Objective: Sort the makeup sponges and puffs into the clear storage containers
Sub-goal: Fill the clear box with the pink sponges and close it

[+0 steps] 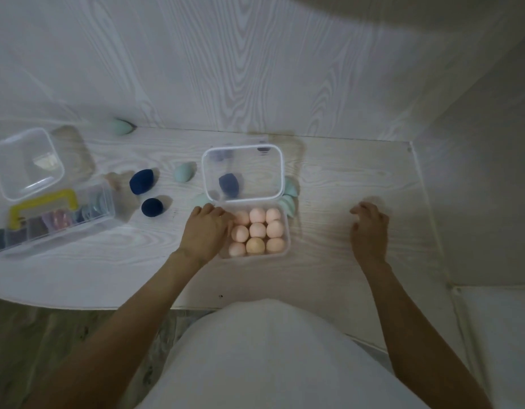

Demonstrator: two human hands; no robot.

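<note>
A clear container [287, 249] in front of me holds several peach sponges [257, 229] in rows. Its clear lid [243, 172] stands hinged open behind it, with a dark blue sponge [228, 183] seen through it. My left hand [206, 228] rests on the container's left edge, fingers over the top-left peach sponge. My right hand [369, 228] lies on the table to the right, fingers loosely curled, holding nothing. Two dark blue sponges [141, 180] [151, 206] and a mint one [183, 171] lie loose to the left. More mint sponges [288, 193] sit behind the lid's right corner.
At far left a clear box with a yellow handle [43, 206] holds several coloured puffs, with its open lid [27, 163] behind it. One mint sponge [120, 127] lies against the back wall. The table's front edge [78, 304] runs close to my body.
</note>
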